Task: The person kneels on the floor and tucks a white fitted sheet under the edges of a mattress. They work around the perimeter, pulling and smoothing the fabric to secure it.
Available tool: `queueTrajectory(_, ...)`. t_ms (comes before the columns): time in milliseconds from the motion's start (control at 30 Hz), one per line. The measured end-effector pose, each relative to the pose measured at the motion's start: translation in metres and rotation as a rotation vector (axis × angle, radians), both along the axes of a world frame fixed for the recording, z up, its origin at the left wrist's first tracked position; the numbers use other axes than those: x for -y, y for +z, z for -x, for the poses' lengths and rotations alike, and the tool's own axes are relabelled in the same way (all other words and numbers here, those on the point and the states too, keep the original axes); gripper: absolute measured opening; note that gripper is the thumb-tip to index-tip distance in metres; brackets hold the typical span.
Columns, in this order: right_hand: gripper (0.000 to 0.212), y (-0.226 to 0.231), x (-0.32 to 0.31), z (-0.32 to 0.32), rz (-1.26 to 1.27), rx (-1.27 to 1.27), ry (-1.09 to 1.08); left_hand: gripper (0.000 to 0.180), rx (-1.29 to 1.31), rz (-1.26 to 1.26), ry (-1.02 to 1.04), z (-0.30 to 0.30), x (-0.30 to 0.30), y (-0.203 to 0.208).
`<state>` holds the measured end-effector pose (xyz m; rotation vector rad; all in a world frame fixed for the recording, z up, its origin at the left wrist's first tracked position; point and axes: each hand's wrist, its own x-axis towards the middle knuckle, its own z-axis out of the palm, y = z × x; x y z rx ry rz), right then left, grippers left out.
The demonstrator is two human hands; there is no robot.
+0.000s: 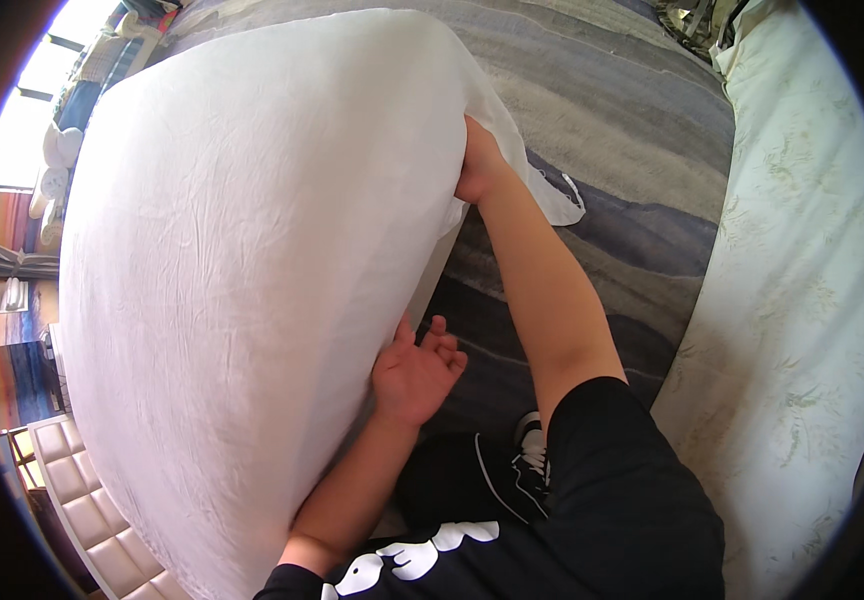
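A large white sheet covers the mattress on my left, with fine creases along its surface. My right hand is at the far right side of the mattress, pressed into the sheet. Its fingers disappear behind the cloth, so their grip is hidden. Beyond that wrist, a loose corner of the sheet hangs down with a thin strip at its edge. My left hand is palm up beside the near part of the mattress side. Its fingers are slightly bent and apart, with nothing in them.
A pale bed side shows beneath the sheet. Grey striped flooring runs between the bed and a long surface under a white patterned cover on the right. A padded cream headboard stands lower left. My shoe is below my arms.
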<state>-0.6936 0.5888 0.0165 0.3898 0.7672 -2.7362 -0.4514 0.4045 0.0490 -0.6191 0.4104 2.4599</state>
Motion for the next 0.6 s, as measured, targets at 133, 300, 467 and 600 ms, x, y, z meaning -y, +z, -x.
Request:
queueTrajectory(133,0.046,0.006,-0.017,0.005,-0.602,0.252,0.043,0.043,0.009,0.040,-0.006,0.000,0.000,0.005)
queueTrajectory(300,0.032,-0.001,-0.044,-0.034,-0.767,0.129,-0.237,0.040,0.046,0.104,0.005,0.001,-0.003,0.009)
queueTrajectory(467,0.045,-0.007,0.018,-0.123,-0.047,0.123,-0.165,0.042,0.025,0.098,0.001,-0.002,0.000,0.003)
queueTrajectory(600,0.063,-0.021,0.040,-0.125,0.360,-0.073,-0.109,0.048,0.051,0.155,-0.020,-0.004,0.001,0.001)
